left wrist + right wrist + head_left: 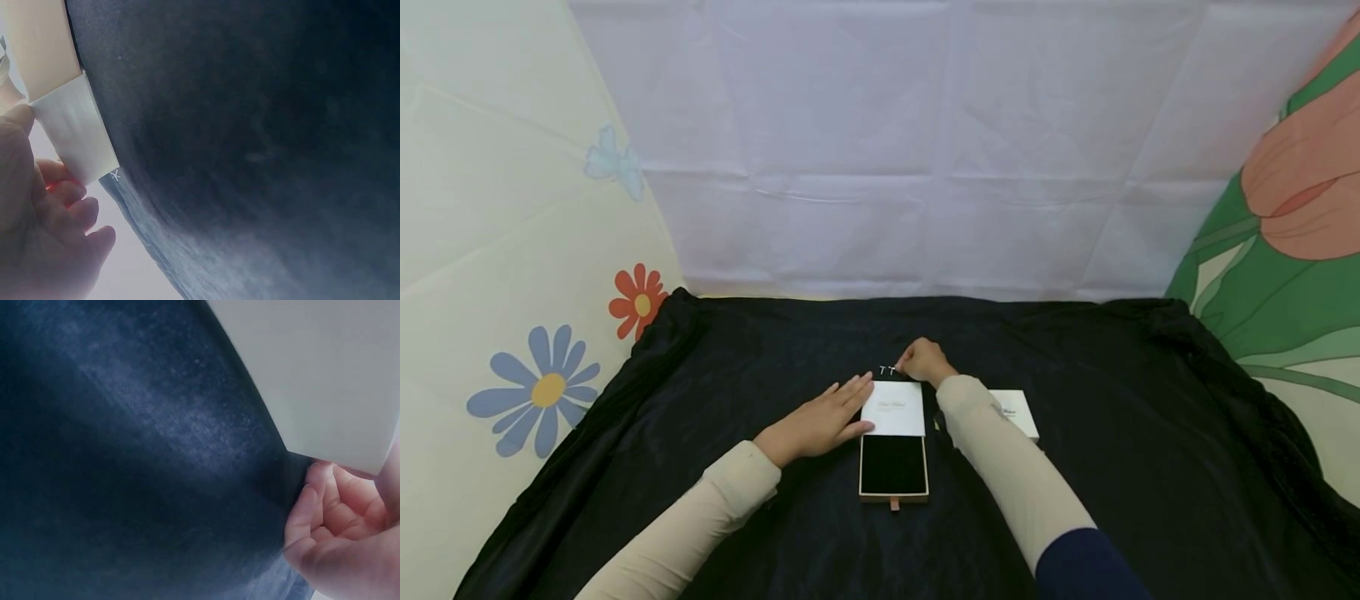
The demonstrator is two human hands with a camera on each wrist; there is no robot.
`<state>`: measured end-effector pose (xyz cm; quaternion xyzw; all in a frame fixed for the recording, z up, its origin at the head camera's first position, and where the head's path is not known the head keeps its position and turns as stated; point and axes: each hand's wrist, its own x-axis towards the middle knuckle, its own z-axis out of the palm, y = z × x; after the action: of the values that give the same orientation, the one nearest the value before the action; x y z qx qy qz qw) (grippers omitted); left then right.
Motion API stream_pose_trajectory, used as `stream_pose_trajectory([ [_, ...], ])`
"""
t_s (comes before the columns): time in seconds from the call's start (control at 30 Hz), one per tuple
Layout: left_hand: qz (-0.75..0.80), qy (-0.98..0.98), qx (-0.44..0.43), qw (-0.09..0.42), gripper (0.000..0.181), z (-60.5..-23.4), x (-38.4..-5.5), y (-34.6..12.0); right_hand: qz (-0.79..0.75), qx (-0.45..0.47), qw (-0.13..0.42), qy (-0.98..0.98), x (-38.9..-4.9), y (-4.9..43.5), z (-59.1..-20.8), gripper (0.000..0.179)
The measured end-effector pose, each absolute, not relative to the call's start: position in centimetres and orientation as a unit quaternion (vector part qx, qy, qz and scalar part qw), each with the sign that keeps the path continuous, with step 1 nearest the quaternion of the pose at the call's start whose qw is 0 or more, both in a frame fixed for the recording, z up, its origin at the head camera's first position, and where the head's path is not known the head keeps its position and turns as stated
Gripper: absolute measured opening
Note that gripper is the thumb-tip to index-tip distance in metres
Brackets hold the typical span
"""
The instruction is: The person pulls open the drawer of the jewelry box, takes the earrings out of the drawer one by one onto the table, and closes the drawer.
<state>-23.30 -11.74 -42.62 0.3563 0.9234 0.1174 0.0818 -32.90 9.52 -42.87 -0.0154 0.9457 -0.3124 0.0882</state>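
A white box sleeve with small print point(892, 404) lies in the middle of the black cloth. Out of its near end extends a drawer lined in black point(892, 467), with a pinkish tab. My left hand point(820, 421) touches the sleeve's left edge, fingers extended; in the left wrist view its thumb and fingers lie along the white sleeve point(78, 128). Just beyond the sleeve stand small silvery T-shaped pieces point(882, 370). My right hand point(927, 362) has its fingertips pinched together at the right end of these pieces, apparently on one; the right wrist view hides what they hold.
A second white box point(1015, 412) lies right of the sleeve, partly behind my right forearm. Dark cloth point(760, 342) covers the table and reaches back to a pale hanging sheet point(887, 150). Flower-printed panels point(550, 387) stand at both sides.
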Motion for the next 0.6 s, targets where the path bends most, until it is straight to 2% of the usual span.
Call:
stream_pose_trajectory([
  [0.6,0.114,0.924,0.355,0.084,0.07,-42.65,-23.16,-11.67,-0.314,-0.026,0.085,0.945,-32.49,9.62,-43.13,0.012],
])
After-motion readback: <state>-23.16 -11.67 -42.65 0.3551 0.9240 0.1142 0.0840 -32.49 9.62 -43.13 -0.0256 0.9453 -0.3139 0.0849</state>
